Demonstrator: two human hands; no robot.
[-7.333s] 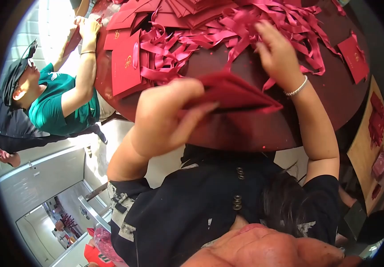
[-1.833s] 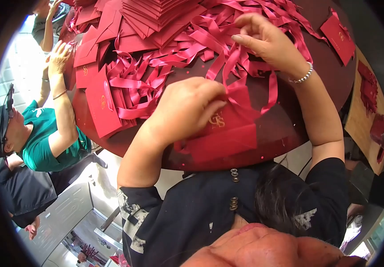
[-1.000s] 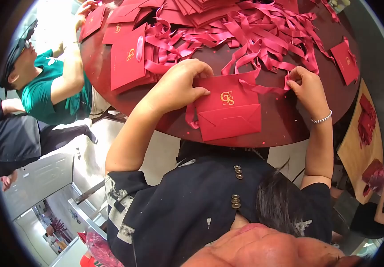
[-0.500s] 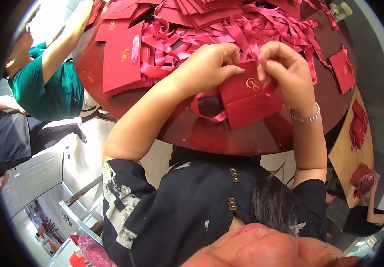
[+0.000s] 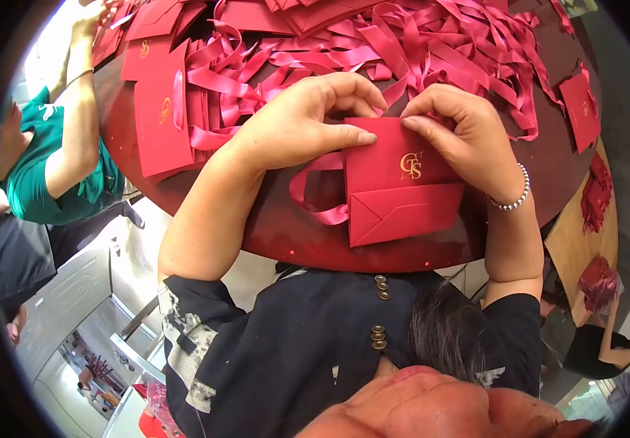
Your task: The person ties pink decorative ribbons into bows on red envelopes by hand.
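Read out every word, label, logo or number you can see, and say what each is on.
"GTS", interlaced gold letters: the red paper bag with pink ribbon handle, front centre.
Gold monograms, too small to read surely: stacked red paper bags, left; lone red bag, far right.
White mark, too blurred: the green T-shirt.

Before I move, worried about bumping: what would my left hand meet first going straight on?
Holding the red paper bag, your left hand would probably meet your right hand first; depth is unclear.
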